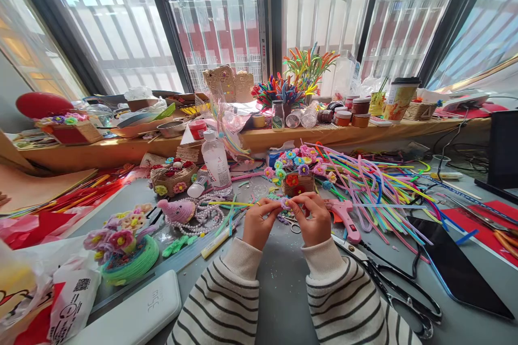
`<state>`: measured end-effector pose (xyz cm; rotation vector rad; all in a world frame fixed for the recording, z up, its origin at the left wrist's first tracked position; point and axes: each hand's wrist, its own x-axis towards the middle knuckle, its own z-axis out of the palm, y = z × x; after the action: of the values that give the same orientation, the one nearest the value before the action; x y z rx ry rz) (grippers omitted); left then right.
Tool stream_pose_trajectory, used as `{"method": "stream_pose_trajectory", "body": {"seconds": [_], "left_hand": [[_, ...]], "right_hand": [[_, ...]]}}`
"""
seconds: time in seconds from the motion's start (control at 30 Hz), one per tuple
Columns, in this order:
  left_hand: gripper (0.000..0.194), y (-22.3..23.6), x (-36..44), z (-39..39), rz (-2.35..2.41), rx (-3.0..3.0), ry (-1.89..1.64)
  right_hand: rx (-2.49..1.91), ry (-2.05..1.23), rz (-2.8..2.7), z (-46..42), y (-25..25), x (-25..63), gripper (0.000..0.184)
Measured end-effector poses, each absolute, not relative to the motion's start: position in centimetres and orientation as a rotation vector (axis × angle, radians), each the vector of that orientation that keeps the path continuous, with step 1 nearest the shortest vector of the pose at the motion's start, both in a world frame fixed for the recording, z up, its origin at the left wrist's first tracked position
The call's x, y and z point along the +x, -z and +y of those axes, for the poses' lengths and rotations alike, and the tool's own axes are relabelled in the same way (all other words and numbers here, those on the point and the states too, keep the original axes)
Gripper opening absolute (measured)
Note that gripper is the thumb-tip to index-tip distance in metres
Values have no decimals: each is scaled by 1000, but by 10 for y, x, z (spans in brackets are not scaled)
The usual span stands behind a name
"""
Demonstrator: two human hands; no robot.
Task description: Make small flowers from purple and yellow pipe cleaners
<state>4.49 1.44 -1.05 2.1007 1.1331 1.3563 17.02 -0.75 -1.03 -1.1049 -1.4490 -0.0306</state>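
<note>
Both hands meet over the middle of the table around a small lilac pipe-cleaner flower (285, 204). My left hand (259, 225) pinches its left side between thumb and fingertips; my right hand (314, 221) pinches the right side. A yellow pipe cleaner (230, 204) points left from behind my left hand; whether I hold it, I cannot tell. Just beyond the hands stands a woven basket (292, 187) full of colourful pipe-cleaner flowers (299, 160). Beside my right hand lies a pink glue gun (346, 218). Small scissors (295, 227) show partly between the hands.
Large black-handled scissors (399, 285) and a dark phone (457, 267) lie at right, below a heap of pipe cleaners (372, 183). At left are a green flower pot (133, 264), a white power bank (133, 310), a pink crocheted piece (177, 210) and a water bottle (216, 164).
</note>
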Motion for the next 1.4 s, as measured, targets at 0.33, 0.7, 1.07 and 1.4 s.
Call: {"method": "stream_pose_trajectory", "body": {"seconds": [0.33,0.7,1.07,1.4], "left_hand": [[13,13,45,16,1116,2004,-1366],[14,10,46,14,1112,1946,-1349],[13,14,44,17,1161,2033,-1357],[17,16,42,18,1188,2033,-1324]], "right_hand": [[-1133,67,-1454,-8,11,169,9],[-1138,63,-1455,-8,11,167,10],[-1157,-7,-1384,-7,12,170,12],[-1147,-23,-1458,-7,13,168,10]]}}
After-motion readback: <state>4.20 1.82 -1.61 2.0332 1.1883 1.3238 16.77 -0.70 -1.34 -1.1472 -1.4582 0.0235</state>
